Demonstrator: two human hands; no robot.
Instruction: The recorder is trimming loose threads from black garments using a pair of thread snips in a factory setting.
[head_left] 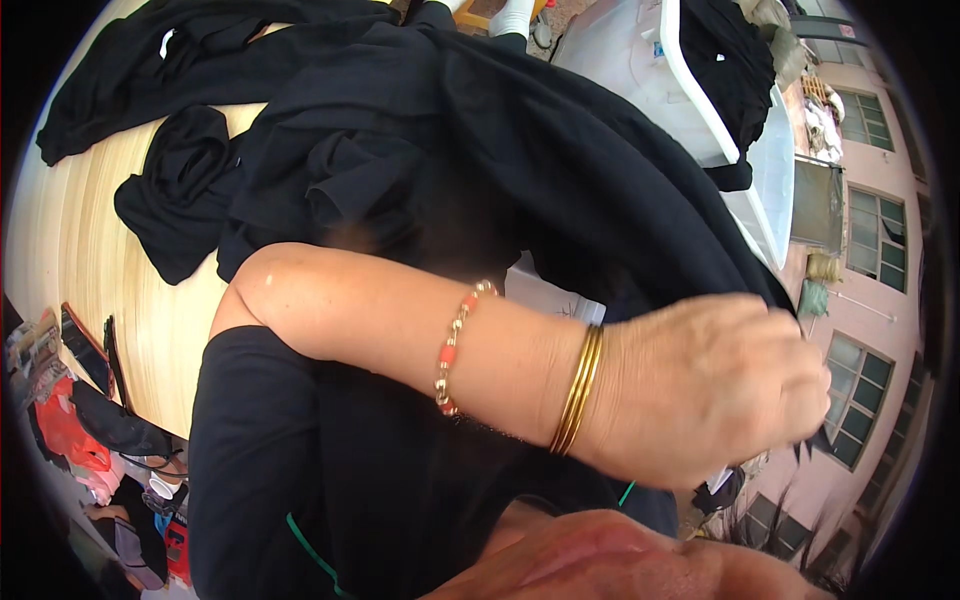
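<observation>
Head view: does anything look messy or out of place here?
Mostly the black garments: they lie rumpled across the table rather than folded, and black cloth seems to droop over the edge of the white bin, so it looks untidy. Nothing appears spilled or damaged.

Left grip (712,392) blurred, fingertips hidden.

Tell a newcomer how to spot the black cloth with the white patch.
Start at the pale wooden table on the picture's left. Follow it up to its top end, where a long black cloth lies spread across it. A bright white patch near the upper edge sets it apart from the curled black piece below it.
</observation>
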